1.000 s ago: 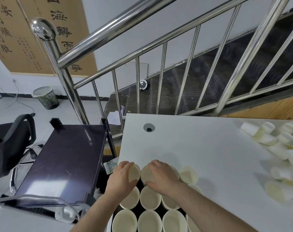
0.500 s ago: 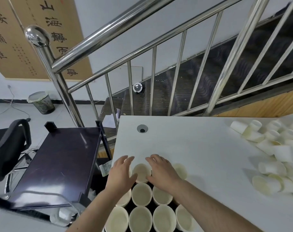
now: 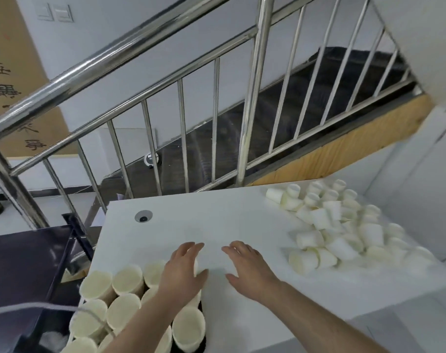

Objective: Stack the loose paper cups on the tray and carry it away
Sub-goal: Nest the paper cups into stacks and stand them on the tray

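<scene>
A: What stands nearest the viewer?

B: Upright cups (image 3: pixel 126 278), mouths up, packed rim to rim on a dark tray (image 3: pixel 203 308) at the near left of the white surface (image 3: pixel 217 220). The tight rows probably let the tray take as many as possible and keep the cups from tipping in carrying.

A: And the two hands?

B: The left hand (image 3: pixel 183 273) lies over the far right corner of the packed cups, fingers (image 3: pixel 191 248) straight and slightly spread, gripping nothing that can be seen; whether the palm touches a rim is not clear. The right hand (image 3: pixel 247 266) is over the bare surface just beside the tray, fingers apart and relaxed, holding nothing. Its palm faces down and points toward the loose stock, which suggests a reach for more cups.

A: Where is that stock?

B: A heap of loose cups (image 3: pixel 339 233) lies farther off at the right of the surface, well apart from the tray; most lie on their sides, some nested. So the tray is not yet ready to carry.

A: Beyond that?

B: A round cable hole (image 3: pixel 143 216) in the surface, then a steel stair railing (image 3: pixel 181 103) and dark steps (image 3: pixel 306 98) behind it.
</scene>
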A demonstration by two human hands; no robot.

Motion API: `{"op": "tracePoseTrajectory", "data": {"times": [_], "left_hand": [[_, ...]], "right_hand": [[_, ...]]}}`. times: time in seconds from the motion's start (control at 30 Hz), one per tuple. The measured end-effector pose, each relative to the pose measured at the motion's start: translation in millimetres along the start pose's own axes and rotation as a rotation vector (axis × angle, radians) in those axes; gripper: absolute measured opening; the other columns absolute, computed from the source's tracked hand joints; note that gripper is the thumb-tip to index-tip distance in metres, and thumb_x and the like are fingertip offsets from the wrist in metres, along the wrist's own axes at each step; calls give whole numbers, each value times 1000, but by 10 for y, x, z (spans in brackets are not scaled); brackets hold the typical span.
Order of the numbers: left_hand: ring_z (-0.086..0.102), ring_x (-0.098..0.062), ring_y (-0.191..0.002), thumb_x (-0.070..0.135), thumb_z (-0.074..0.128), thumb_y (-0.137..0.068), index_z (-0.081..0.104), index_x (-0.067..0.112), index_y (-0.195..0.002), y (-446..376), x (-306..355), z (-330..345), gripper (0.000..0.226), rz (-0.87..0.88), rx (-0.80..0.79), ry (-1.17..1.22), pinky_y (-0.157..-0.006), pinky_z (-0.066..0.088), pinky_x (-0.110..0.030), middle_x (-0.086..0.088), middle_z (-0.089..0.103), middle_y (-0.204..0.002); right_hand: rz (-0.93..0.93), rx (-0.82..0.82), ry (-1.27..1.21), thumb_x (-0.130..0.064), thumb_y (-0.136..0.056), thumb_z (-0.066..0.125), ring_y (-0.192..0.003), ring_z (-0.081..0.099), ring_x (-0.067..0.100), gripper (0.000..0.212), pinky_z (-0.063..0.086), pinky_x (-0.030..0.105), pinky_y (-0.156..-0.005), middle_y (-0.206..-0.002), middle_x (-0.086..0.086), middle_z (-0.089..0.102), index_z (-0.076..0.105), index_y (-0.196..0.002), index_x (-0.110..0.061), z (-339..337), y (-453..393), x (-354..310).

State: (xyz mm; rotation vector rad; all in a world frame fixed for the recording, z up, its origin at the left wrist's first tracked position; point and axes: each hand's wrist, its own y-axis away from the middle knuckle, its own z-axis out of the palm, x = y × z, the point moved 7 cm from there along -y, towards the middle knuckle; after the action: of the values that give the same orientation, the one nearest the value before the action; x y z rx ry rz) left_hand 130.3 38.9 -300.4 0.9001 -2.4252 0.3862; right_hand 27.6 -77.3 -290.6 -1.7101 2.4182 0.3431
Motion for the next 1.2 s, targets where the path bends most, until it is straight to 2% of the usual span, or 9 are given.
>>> {"op": "tracePoseTrajectory", "data": {"times": [0.23, 0.47, 0.77, 1.0, 1.2], "left_hand": [[36, -11, -132, 36, 59, -87, 35, 29, -143, -21, 1021, 716, 61, 68, -53, -5, -103, 37, -26, 10, 32, -145], [36, -10, -132, 37, 58, -87, 33, 30, -143, -138, 1622, 1199, 62, 87, -108, -19, -104, 36, -24, 11, 31, -146], [37, -10, -132, 36, 59, -87, 34, 31, -142, -770, 1781, 1422, 61, 42, -58, -5, -104, 39, -27, 11, 34, -145], [36, -12, -133, 38, 57, -88, 31, 30, -144, -1540, 1715, 1716, 62, -29, -87, -4, -106, 39, -29, 8, 33, -147], [37, -14, -134, 38, 59, -88, 33, 30, -143, -2135, 1591, 1780, 61, -68, -93, 18, -106, 40, -32, 7, 33, -149]], "right_hand": [[102, 31, 3, -29, -96, 51, -140, 26, 19, 61, 22, 30, -114, -153, 0, 23, 24, -151, -21, -246, 685, 1044], [143, 50, -11, -30, -97, 51, -141, 25, 18, 62, 21, 29, -116, -154, -1, 22, 23, -152, -21, -370, 984, 1743], [172, 34, 0, -32, -96, 53, -140, 29, 15, 64, 23, 26, -113, -152, -4, 24, 22, -151, -23, -451, 650, 2289], [203, -59, -3, -40, -93, 54, -139, 28, 13, 68, 22, 26, -115, -153, -7, 22, 22, -151, -26, -465, -49, 2841], [212, -66, 1, -40, -94, 54, -136, 32, 15, 66, 22, 27, -115, -151, -5, 25, 25, -150, -23, -488, -672, 3140]]}}
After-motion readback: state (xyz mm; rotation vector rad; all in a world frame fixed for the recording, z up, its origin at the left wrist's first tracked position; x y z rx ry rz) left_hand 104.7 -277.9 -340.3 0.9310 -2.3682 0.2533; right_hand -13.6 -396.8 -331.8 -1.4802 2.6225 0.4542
